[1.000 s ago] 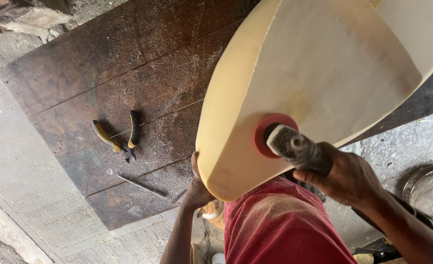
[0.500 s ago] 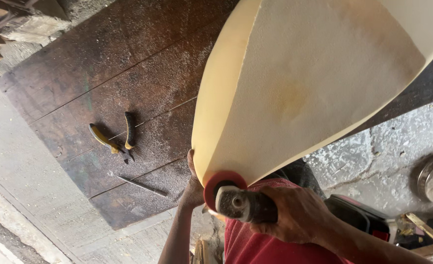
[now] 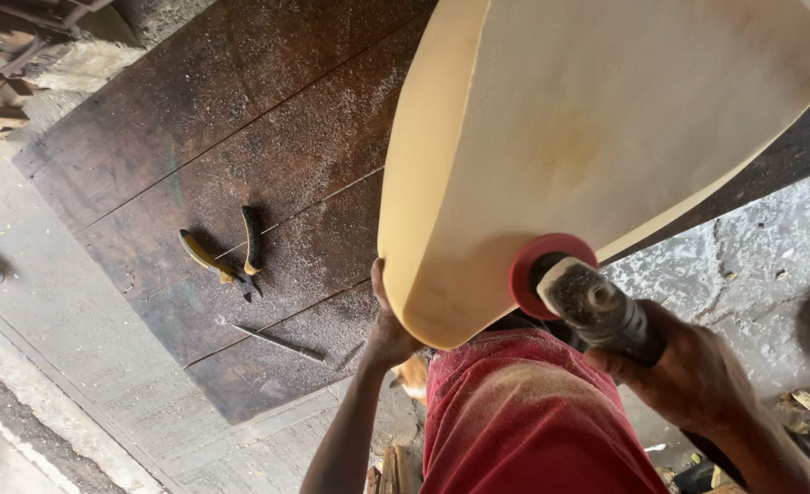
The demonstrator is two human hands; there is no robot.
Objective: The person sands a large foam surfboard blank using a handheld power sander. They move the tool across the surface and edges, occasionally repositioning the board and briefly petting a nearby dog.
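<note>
Two hands are at work here, both on one big pale wooden blank (image 3: 606,137) that fills the upper right of our view. Our left hand (image 3: 388,329) sits under its narrow lower end, its grip pressed against the wood's edge from below, fingers mostly hidden behind the blank. Our right hand (image 3: 689,375) has its grip wrapped tight round the dusty body of a power sander (image 3: 597,306), whose red disc (image 3: 547,270) lies against the blank's flat face near that lower end. Below the blank we see a red shirt (image 3: 524,421) speckled with dust. Down on the floor lies a dark wooden board (image 3: 240,119) sprinkled with sawdust, well apart from the hands; on it rest yellow-handled pliers (image 3: 226,252) and, just beside them, a thin metal rod (image 3: 277,341).
</note>
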